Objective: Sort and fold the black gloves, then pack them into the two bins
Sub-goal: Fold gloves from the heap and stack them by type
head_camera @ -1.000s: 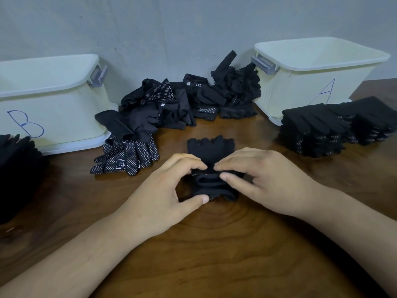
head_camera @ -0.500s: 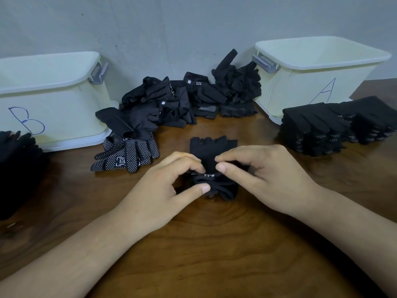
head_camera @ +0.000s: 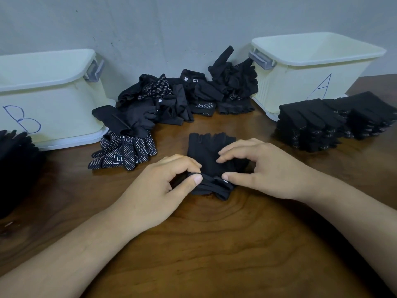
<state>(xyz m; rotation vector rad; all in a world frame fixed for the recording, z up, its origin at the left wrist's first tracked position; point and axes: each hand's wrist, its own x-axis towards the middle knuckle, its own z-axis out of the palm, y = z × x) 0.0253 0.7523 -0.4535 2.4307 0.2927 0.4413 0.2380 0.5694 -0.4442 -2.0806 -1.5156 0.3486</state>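
Surface: wood, both forearms laid across it.

Left hand: thumb and forefinger pinch the near cuff edge of the black fingerless glove. The other fingers are curled above it.

Right hand: thumb pressed to the same cuff, fingers arched over the glove body, grasping it from the other side.

The glove lies flat between the two sets of fingers, cuff bunched toward the wrists, stubs pointing away. Judged step: cuff fold under way, not finished.

Beyond and left of the left fingers: dotted gloves, flat, unfolded. Far left of them: dark pile at the frame edge, contents unclear.

Beyond and right of the right fingers: folded stack, neat, several layers.

Straight beyond the fingers, against the wall: loose heap, tangled, unsorted.

Bin B sits far left and bin A far right. No gloves show above either rim, and the floors of both are hidden.

Judged progress: sorting and folding partway done, a good share of the heap left, packing apparently not begun.
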